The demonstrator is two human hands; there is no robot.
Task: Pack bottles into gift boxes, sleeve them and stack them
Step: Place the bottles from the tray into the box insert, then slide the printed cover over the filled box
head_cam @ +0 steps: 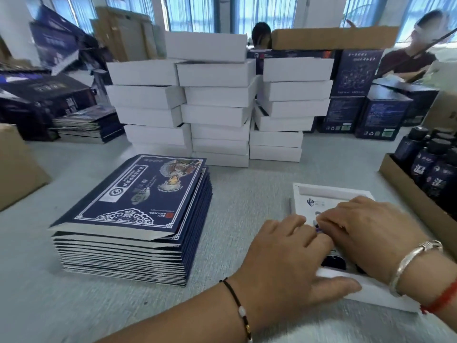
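Note:
An open white gift box (331,191) lies on the table at the near right, with a dark bottle (332,262) partly visible inside under my hands. My left hand (284,251) lies over the box's left side, its thumb along the near edge. My right hand (371,226) rests on the contents, fingers bent down onto them; whether either hand grips anything is hidden. A pile of flat dark blue printed sleeves (138,219) sits to the left. Dark bottles (427,164) stand in a cardboard tray (405,189) at the right edge.
Three stacks of white gift boxes (217,105) rise at the table's middle back. Dark blue cartons (380,117) stand behind at the right, more blue packaging (49,95) at the left. A cardboard box (17,167) sits at the far left. People work behind the stacks.

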